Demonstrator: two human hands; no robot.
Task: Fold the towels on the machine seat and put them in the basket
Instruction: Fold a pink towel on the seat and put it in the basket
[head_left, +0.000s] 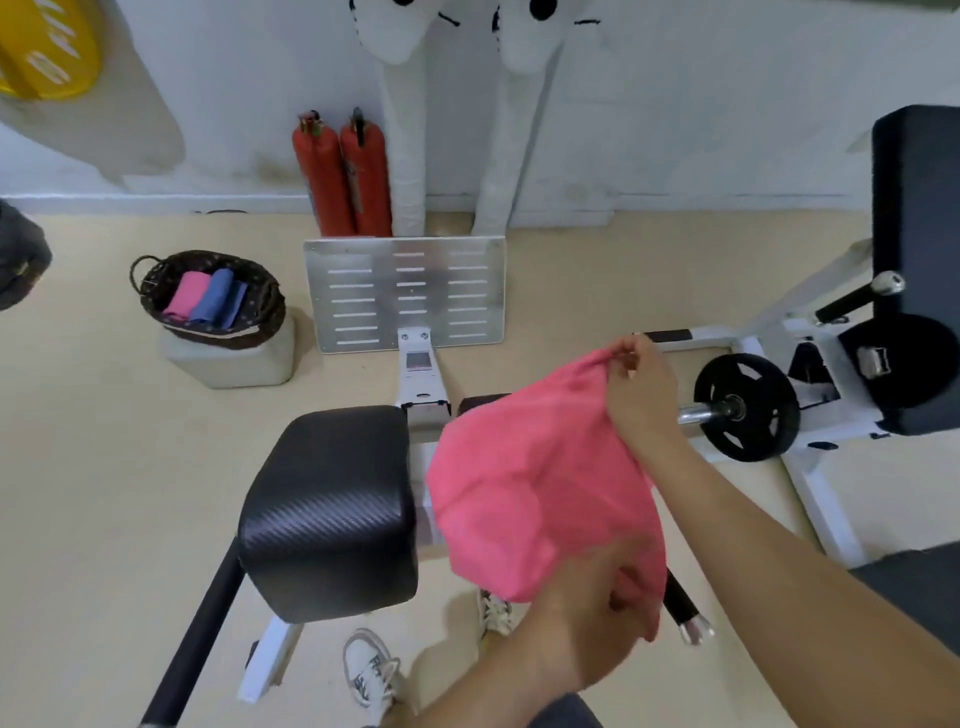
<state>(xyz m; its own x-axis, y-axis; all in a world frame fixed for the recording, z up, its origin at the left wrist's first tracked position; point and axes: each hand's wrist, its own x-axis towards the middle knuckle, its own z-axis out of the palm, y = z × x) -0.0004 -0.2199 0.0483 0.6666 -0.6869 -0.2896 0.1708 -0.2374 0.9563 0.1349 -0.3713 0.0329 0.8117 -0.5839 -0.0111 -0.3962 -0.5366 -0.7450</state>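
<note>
A plain bright pink towel is hanging from the fingers of the right hand. Left of the fingers, a black seat is showing a fine carbon-weave pattern. Farther left, a dark brown woven basket is holding a pink folded towel and a blue folded towel, near two red extinguishers.

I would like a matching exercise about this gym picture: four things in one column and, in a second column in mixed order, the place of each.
Things:
1. pink towel
2. basket
3. fire extinguishers
4. weight plate

Places:
A. standing against the wall
B. on a metal bar
C. held by the left hand and right hand
D. on a pale block

Pairs: 1-C, 2-D, 3-A, 4-B.
</note>
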